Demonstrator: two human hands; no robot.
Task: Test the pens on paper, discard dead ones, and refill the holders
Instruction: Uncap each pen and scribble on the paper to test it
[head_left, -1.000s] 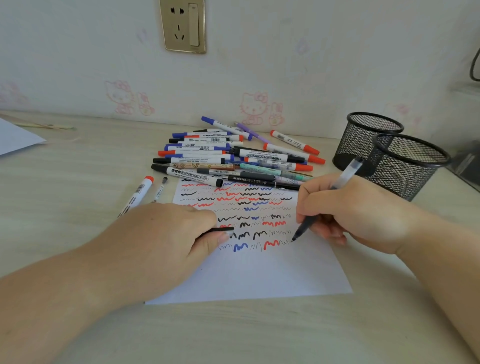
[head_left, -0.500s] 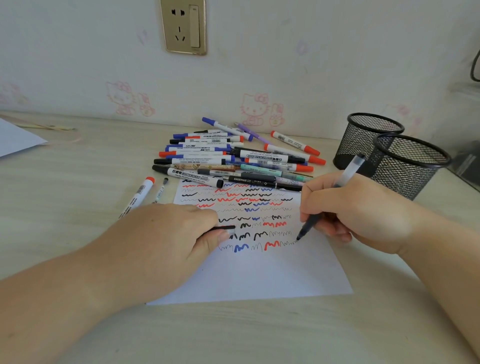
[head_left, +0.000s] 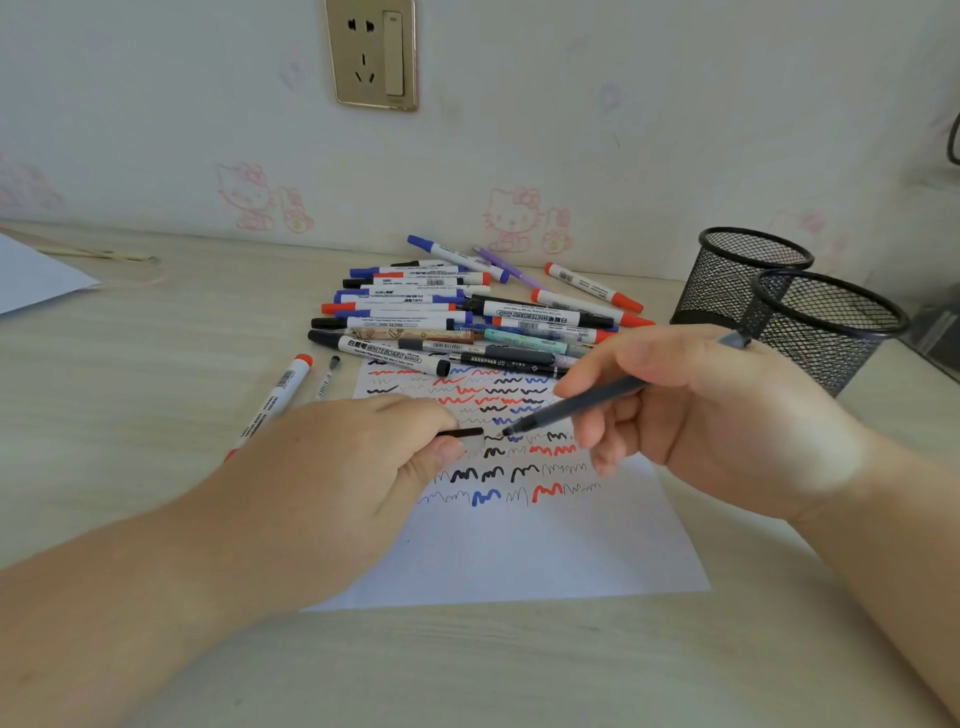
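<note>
The right hand (head_left: 727, 415) has the slim dark grey gel pen (head_left: 576, 408) pinched between thumb and curled fingers, barrel slanting down to the left, tip hanging just above the scribbles on the white sheet of paper (head_left: 519, 545). The left hand (head_left: 337, 467) sits curled on the sheet's left side, gripping a small translucent pen cap with a black clip (head_left: 465, 435) that pokes out toward the nib. This looks like the recapping step, and the way to do it well is to hold the cap steady, line its mouth up with the barrel's axis, slide the nib straight in and press until it seats, keeping the wet tip off the skin. The last faint loops at the bottom row suggest this one writes, so my call is it belongs in one of the two black wire-mesh pen holders (head_left: 826, 332) standing just right of the pile of mixed markers and pens (head_left: 467, 317); those holders look empty from here. A red-capped marker (head_left: 280, 389) and a thin pen (head_left: 328, 375) lie apart on the pale wooden desk (head_left: 130, 364) to the left, maybe rejects. Compared with half a second ago, the nib has lifted off the bottom row and swung up toward the cap, and the right hand has risen and rolled outward.
</note>
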